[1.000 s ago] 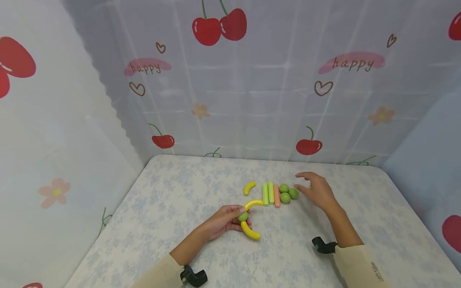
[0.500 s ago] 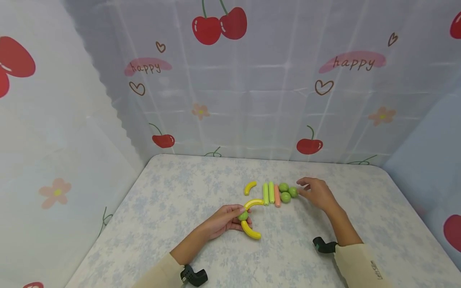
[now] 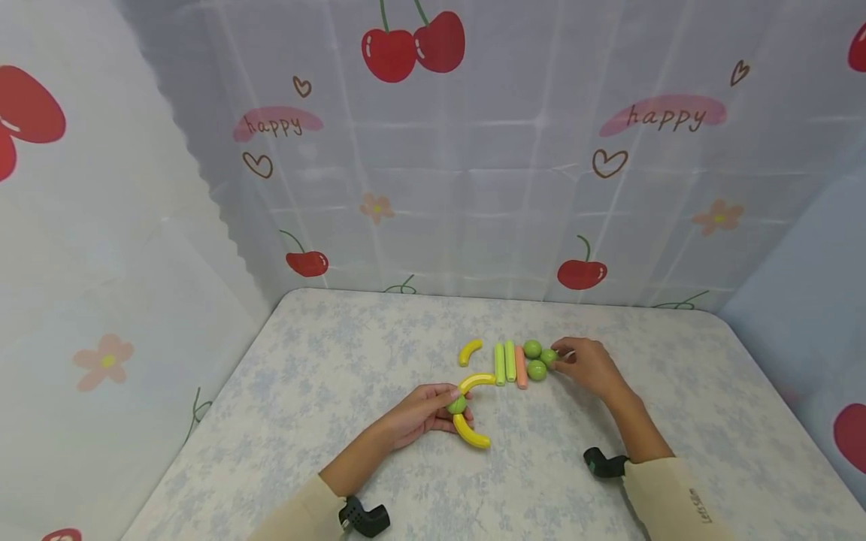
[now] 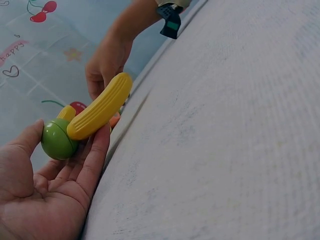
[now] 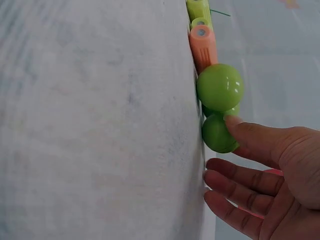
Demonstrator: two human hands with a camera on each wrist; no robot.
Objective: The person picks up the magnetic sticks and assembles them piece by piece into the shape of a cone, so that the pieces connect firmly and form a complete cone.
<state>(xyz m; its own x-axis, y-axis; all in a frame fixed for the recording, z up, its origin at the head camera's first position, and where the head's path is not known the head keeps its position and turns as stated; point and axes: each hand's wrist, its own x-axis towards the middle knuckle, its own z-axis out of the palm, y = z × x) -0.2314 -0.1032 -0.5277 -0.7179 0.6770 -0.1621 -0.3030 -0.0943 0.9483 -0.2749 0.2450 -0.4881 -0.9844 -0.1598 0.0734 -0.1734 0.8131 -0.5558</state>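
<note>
My left hand (image 3: 418, 413) pinches a green ball (image 3: 456, 406) between thumb and fingers. Two curved yellow rods join that ball: one (image 3: 478, 379) arcs toward the sticks, the other (image 3: 471, 434) points toward me. In the left wrist view, a ribbed yellow rod (image 4: 102, 107) rises from the green ball (image 4: 54, 145). At the cluster of three green balls, my right hand (image 3: 587, 367) has thumb and index finger on the rightmost ball (image 3: 548, 358). Its thumb presses the lower ball (image 5: 216, 134) in the right wrist view, the other fingers spread below.
A short curved yellow rod (image 3: 470, 352) lies behind the joined piece. Straight light-green sticks (image 3: 499, 364) and an orange stick (image 3: 521, 367) lie side by side left of the ball cluster. The patterned table (image 3: 325, 361) ends at a cherry-print curtain (image 3: 433, 173).
My right hand has moved slightly left and closed its thumb and index finger on the rightmost ball, which has shifted a little. The left hand keeps still with its piece.
</note>
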